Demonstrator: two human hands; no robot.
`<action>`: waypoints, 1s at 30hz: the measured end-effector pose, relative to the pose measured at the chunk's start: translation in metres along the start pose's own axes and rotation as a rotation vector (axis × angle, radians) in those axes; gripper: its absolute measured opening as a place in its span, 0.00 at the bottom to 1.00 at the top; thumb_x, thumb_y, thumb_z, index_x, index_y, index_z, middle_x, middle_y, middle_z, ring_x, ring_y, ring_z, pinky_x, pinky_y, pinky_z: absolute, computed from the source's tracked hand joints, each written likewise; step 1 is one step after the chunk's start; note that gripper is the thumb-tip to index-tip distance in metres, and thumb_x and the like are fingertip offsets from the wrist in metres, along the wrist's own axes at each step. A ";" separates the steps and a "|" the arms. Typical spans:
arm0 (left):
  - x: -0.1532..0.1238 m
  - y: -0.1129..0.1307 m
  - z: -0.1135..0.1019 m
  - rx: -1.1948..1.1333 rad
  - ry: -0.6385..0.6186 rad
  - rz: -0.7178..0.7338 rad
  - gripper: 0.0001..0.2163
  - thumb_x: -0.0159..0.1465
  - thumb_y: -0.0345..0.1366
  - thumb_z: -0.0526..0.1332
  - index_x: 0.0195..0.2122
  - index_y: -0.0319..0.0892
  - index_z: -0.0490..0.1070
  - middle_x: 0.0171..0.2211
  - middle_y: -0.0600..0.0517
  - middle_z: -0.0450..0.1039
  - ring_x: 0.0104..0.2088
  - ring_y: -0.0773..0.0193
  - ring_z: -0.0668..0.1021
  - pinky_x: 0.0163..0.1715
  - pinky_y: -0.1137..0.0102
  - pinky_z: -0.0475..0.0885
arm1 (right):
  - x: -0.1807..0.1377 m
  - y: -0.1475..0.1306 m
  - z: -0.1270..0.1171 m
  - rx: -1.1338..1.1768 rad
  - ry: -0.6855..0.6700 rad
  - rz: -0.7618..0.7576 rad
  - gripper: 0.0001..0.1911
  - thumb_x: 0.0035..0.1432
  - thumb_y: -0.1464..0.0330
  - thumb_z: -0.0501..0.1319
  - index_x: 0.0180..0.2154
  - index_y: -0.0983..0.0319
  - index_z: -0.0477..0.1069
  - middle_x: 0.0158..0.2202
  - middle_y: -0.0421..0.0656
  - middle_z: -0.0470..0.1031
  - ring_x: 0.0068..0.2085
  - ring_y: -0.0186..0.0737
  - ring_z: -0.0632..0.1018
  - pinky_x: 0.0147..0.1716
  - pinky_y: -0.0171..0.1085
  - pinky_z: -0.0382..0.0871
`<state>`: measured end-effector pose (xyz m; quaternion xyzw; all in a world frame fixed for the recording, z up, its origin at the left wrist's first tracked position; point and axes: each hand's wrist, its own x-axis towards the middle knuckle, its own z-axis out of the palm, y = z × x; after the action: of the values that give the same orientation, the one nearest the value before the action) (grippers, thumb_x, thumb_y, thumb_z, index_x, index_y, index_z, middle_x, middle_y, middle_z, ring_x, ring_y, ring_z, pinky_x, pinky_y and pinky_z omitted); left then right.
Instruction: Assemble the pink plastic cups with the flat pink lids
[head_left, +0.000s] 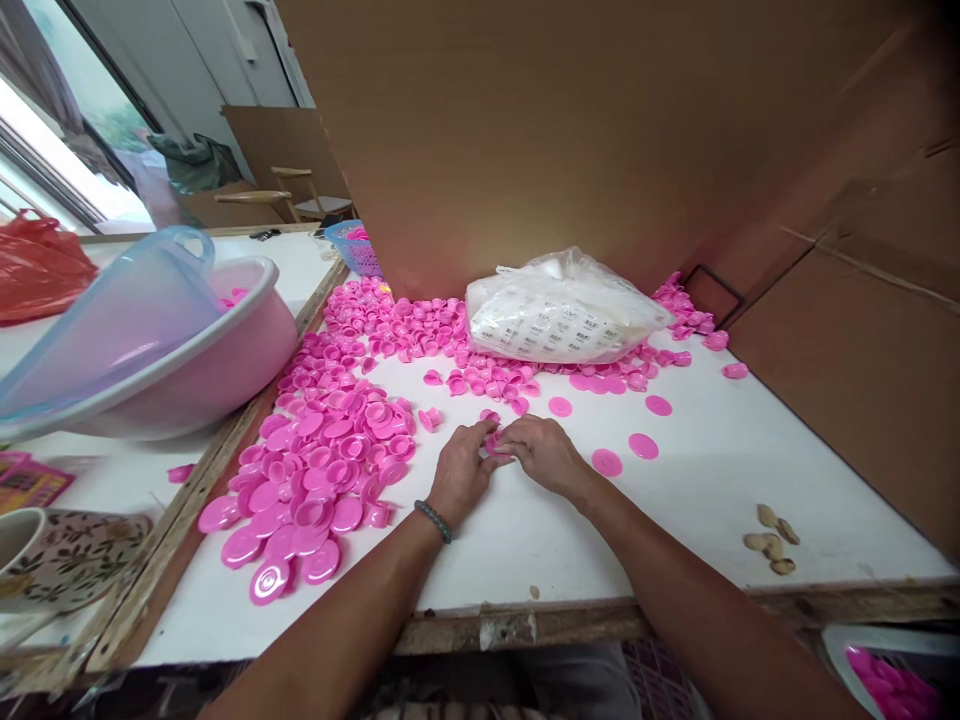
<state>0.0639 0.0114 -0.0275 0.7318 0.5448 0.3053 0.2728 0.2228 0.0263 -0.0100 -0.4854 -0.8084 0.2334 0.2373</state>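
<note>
My left hand (459, 470), with a dark bead bracelet at its wrist, is closed on a small pink plastic toy cup (492, 441). From the other side my right hand (546, 452) pinches the same piece, and the fingers of both hands meet around it. Much of the piece is hidden by the fingers. A heap of pink toy cups and saucers (315, 470) lies to the left of my left hand. Several flat pink saucers (643, 446) lie loose beyond and to the right of my right hand.
A clear bag of white printed packets (562, 310) rests among more pink cups against the cardboard (570, 130). At left stand a pink basin (247, 340) and a floral mug (82, 555). Shell-like bits (772, 540) lie at right, above a tub (832, 650).
</note>
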 end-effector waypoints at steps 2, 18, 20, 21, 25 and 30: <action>-0.001 -0.002 -0.007 -0.091 -0.021 -0.004 0.17 0.56 0.41 0.60 0.46 0.44 0.66 0.36 0.49 0.73 0.34 0.63 0.74 0.34 0.71 0.67 | 0.001 -0.001 0.000 0.210 0.008 0.136 0.12 0.56 0.68 0.55 0.24 0.63 0.70 0.24 0.40 0.72 0.27 0.34 0.70 0.26 0.32 0.60; 0.011 -0.002 -0.020 -0.752 -0.106 -0.608 0.16 0.46 0.36 0.69 0.30 0.38 0.63 0.16 0.54 0.71 0.17 0.67 0.74 0.20 0.73 0.71 | 0.003 0.003 0.007 0.078 -0.055 -0.042 0.12 0.51 0.72 0.63 0.39 0.56 0.75 0.32 0.41 0.72 0.36 0.37 0.70 0.34 0.35 0.64; 0.013 -0.004 -0.019 -0.745 -0.113 -0.634 0.15 0.45 0.35 0.69 0.28 0.38 0.62 0.15 0.55 0.71 0.17 0.66 0.75 0.20 0.73 0.72 | 0.005 0.004 0.007 0.084 -0.073 -0.021 0.10 0.50 0.71 0.65 0.37 0.56 0.76 0.32 0.41 0.72 0.36 0.37 0.70 0.34 0.35 0.63; 0.014 -0.005 -0.019 -0.735 -0.119 -0.644 0.15 0.45 0.34 0.69 0.28 0.38 0.62 0.15 0.55 0.70 0.17 0.66 0.75 0.20 0.73 0.72 | 0.006 0.003 0.006 0.091 -0.086 -0.009 0.09 0.49 0.70 0.65 0.36 0.57 0.76 0.32 0.41 0.72 0.35 0.37 0.70 0.33 0.34 0.63; 0.015 -0.006 -0.016 -0.711 -0.143 -0.636 0.15 0.46 0.36 0.69 0.26 0.39 0.61 0.15 0.55 0.70 0.17 0.65 0.75 0.18 0.73 0.71 | 0.008 -0.001 0.003 0.131 -0.113 0.066 0.05 0.48 0.69 0.65 0.31 0.60 0.75 0.29 0.39 0.70 0.32 0.34 0.69 0.29 0.32 0.60; 0.012 -0.005 -0.015 -0.623 -0.056 -0.485 0.13 0.52 0.42 0.64 0.24 0.39 0.63 0.14 0.56 0.69 0.15 0.70 0.72 0.16 0.77 0.68 | 0.004 -0.009 0.005 0.073 -0.080 0.172 0.15 0.46 0.59 0.65 0.33 0.62 0.70 0.25 0.37 0.67 0.25 0.32 0.65 0.24 0.31 0.55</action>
<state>0.0519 0.0252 -0.0196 0.4720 0.5755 0.3625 0.5609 0.2118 0.0253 -0.0073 -0.5344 -0.7636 0.3013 0.2013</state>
